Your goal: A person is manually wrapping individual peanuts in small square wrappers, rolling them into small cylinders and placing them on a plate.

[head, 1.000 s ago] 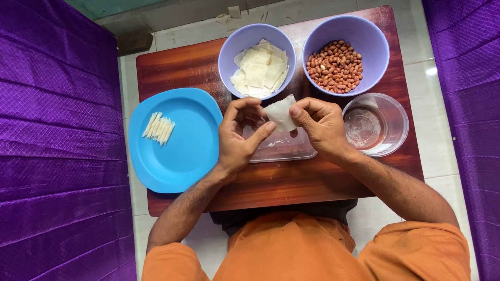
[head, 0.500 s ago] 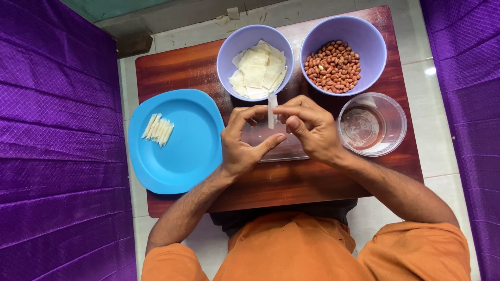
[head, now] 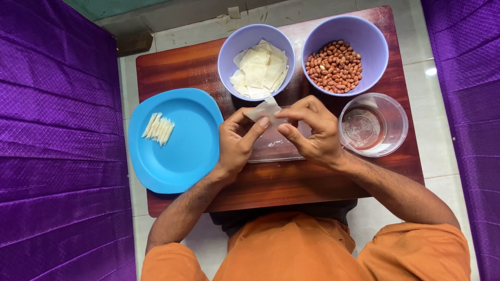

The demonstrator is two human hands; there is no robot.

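A person in an orange shirt (head: 312, 250) sat at a low wooden table (head: 172, 67) and worked a thin, pale sheet of wrapper (head: 264, 111) between both hands. The wrapper was off-white, slightly translucent and creased, with one corner sticking up toward the bowls. It was held just above a clear flat tray (head: 273, 148) at the middle of the table. The left hand (head: 237, 143) pinched the wrapper's near edge between thumb and forefinger, the other fingers curled under. The right hand (head: 312, 132) closed its fingertips on the wrapper's other side, the fingers bent over it.

Just beyond the tray stood a lilac bowl (head: 232, 49) stacked with more square wrappers (head: 259, 70) of the same pale colour. Beside that bowl, on the person's right, a second lilac bowl (head: 372, 41) held reddish-brown peanuts (head: 333, 65). To the right of the tray sat a clear round container (head: 398, 125) that appeared to hold a little water. To the left of the tray lay a blue plate (head: 182, 156) carrying a small row of finished white rolls (head: 159, 128), laid side by side near its far edge. Purple cloth (head: 52, 140) hung on both sides of the table.
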